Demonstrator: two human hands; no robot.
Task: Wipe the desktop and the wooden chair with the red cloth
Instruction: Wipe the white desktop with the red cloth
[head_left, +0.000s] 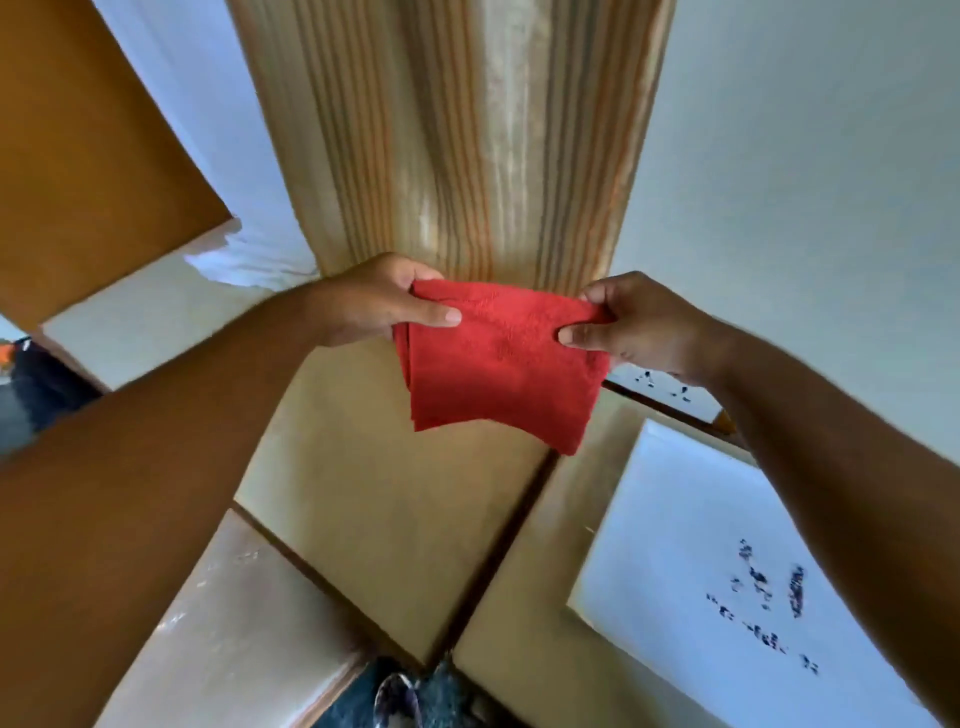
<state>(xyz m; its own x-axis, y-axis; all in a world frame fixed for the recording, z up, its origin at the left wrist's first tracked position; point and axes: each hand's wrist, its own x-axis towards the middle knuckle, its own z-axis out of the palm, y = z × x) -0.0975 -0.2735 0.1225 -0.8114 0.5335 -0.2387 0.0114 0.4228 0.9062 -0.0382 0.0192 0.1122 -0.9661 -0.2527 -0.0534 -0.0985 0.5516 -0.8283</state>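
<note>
A folded red cloth (501, 364) hangs in the air in front of me, held by its two upper corners. My left hand (376, 301) pinches the upper left corner with thumb over the fabric. My right hand (628, 325) pinches the upper right corner. The cloth hangs over a tiled floor, just in front of a striped curtain. No desktop or wooden chair can be made out for certain in this view.
A striped beige curtain (457, 135) hangs straight ahead. An orange-brown panel (78, 156) fills the upper left. A white board with dark specks (727, 571) leans at the lower right. Pale floor tiles (374, 493) lie below, and my feet (400, 696) show at the bottom.
</note>
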